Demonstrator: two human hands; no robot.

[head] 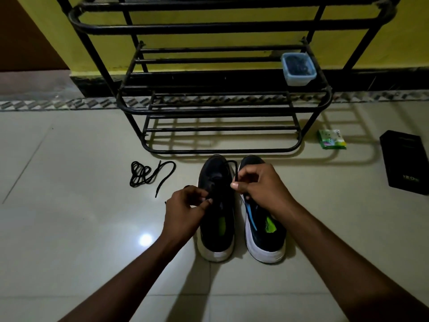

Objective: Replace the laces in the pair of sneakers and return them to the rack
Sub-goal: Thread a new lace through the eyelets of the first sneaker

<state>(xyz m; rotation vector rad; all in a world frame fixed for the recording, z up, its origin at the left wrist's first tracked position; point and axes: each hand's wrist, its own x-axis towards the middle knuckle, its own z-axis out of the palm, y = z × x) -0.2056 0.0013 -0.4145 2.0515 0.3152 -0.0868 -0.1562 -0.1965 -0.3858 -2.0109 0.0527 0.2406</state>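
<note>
The pair is sitting on the floor [69,205], toes just short of the rack's [220,151] bottom front bar, heels toward the person. The left hand [185,205] and right hand [257,184] are both working over the left sneaker [217,240]. The right sneaker [264,242] is lying just beside it, partly under the right wrist.

The right fingers [235,185] are pinching the lace [234,168], which is running up toward the toe. The left fingers [204,201] are closing thumb to forefinger over the upper, apparently on the same lace (a dark tip is poking out beside that hand).

The lace is looking thin, limp and light, so it is probably best taken close to its stiff tip for threading. The sneakers are looking light, with soft uppers and firm white soles, so the heel collar is likely the best hold for lifting them.

Black lace on black upper in dim light is hiding the eyelets, so the number threaded is unclear. A loose lace [144,174] is lying in a tangle on the floor toward the left. Whether it is old or new is not showing. The dark contents of the container [298,69] on the rack are indistinct.
</note>
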